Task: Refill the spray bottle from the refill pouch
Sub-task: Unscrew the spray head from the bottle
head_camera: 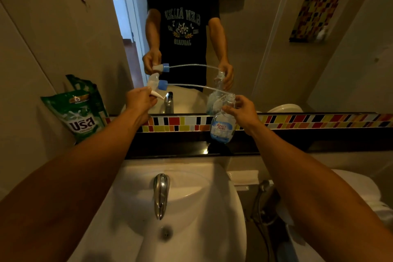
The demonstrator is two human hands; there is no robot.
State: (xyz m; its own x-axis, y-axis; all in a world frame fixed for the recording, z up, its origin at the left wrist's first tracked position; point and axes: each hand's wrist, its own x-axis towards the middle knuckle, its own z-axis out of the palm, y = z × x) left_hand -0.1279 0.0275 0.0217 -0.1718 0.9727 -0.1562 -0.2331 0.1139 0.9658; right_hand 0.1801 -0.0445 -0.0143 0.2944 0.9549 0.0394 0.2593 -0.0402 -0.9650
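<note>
My right hand [242, 110] grips the neck of a clear spray bottle [222, 127] with a blue and white label, standing on the dark ledge [180, 149]. The bottle's mouth is open. My left hand [139, 101] holds the white spray head [154, 85] with its blue collar, lifted off to the left. Its thin clear dip tube [195, 86] stretches right, its end near the bottle's mouth. A green refill pouch [79, 115] leans against the left wall, apart from both hands.
A white sink [191, 208] with a chrome tap [161, 193] lies below the ledge. A mirror [265, 38] behind it reflects a person and both hands. A strip of coloured tiles [319, 120] runs along the ledge. A toilet and a hose sprayer [261, 204] stand at the right.
</note>
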